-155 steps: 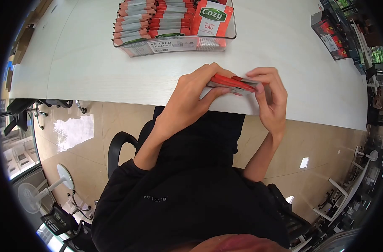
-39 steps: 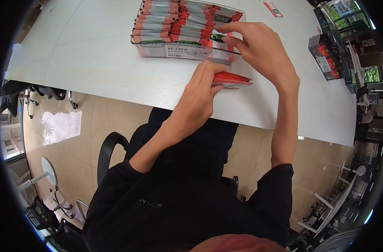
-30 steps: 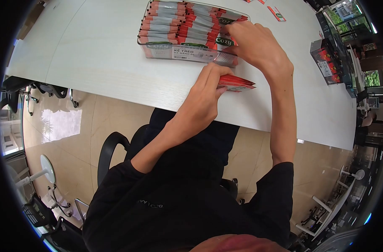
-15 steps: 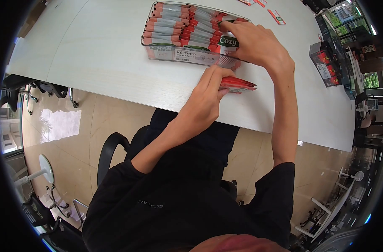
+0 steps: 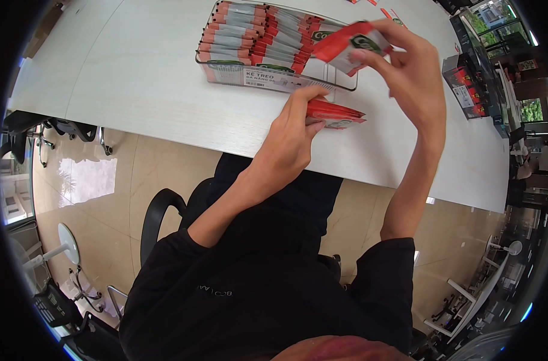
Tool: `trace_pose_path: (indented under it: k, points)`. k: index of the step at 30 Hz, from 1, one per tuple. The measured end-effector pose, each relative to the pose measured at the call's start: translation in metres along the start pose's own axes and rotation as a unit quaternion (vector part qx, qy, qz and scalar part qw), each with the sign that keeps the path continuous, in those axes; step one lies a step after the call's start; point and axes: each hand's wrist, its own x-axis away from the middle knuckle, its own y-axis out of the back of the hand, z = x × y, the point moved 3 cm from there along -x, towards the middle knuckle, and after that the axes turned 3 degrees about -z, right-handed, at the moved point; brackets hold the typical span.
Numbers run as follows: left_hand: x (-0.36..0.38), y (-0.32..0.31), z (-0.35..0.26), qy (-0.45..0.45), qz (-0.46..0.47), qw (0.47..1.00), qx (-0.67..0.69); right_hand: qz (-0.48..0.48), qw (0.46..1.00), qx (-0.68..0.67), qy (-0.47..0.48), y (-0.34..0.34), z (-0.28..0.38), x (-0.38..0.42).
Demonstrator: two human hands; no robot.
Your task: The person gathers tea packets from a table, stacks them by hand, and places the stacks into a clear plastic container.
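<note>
A clear plastic container (image 5: 223,73) on the white table holds rows of red and white packets (image 5: 232,36). Just in front of its right part, my left hand (image 5: 291,129) is closed on a small stack of red packets (image 5: 334,114). My right hand (image 5: 415,78) pinches a red and white packet (image 5: 355,48) with a green label, above the container's right end. That packet is tilted and slightly blurred. A label with printed text sits on the container's front wall.
Loose packets (image 5: 394,16) lie at the table's far side. A dark box with red items (image 5: 464,90) stands at the right end of the white table (image 5: 135,90). A black chair (image 5: 160,210) is below the table's front edge.
My right hand has lifted a packet out of the container's right part and moved it up and to the right. My left hand, with its stack, has shifted slightly left.
</note>
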Motion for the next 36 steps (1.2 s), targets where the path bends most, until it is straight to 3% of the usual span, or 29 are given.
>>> trace_pose_path:
  k: [1,3,5,9,11,13,19,22,27,29,30,32,36]
  points:
    - [0.001,0.001,-0.001,0.013,-0.017,1.000,0.008,0.002,1.000,0.001,-0.002,0.004,0.000,0.012]
    - [0.002,-0.001,0.004,0.034,-0.002,0.998,0.059,-0.123,0.988,-0.075,-0.059,0.018,-0.010,0.041]
    - [0.002,-0.001,0.008,0.050,0.009,0.993,0.110,-0.182,0.968,-0.108,-0.136,0.018,-0.029,0.076]
    - [0.003,-0.004,0.003,0.020,0.078,0.991,0.106,-0.204,0.948,-0.154,-0.187,0.001,-0.063,0.123]
    - [0.003,-0.004,-0.002,0.008,0.097,0.989,0.108,-0.118,0.957,-0.200,-0.176,-0.015,-0.069,0.133]
    - [0.000,-0.002,-0.008,-0.002,0.094,0.996,0.011,-0.093,0.953,-0.223,-0.184,-0.023,-0.068,0.137]
    - [-0.002,-0.006,-0.009,-0.074,0.133,0.987,-0.041,0.031,0.956,-0.252,-0.146,-0.026,-0.058,0.134]
    - [-0.004,-0.005,-0.009,-0.108,0.112,0.982,-0.103,0.096,0.955,-0.260,-0.106,-0.025,-0.053,0.132]
    - [0.008,-0.008,0.000,-0.036,0.131,0.989,-0.065,0.146,0.949,-0.275,-0.055,-0.022,-0.053,0.138]
    - [0.007,-0.009,-0.001,-0.006,0.133,0.990,-0.044,0.119,0.982,-0.135,-0.056,-0.020,-0.044,0.132]
    - [0.005,-0.008,-0.005,-0.013,0.119,0.992,-0.036,0.117,0.982,-0.134,-0.057,-0.028,-0.043,0.132]
    - [0.003,-0.007,-0.006,-0.022,0.107,0.994,-0.028,0.030,0.999,0.010,0.021,-0.040,-0.040,0.129]
    - [-0.003,-0.002,-0.004,-0.051,0.107,0.993,-0.022,-0.005,1.000,0.013,0.023,-0.032,-0.033,0.117]
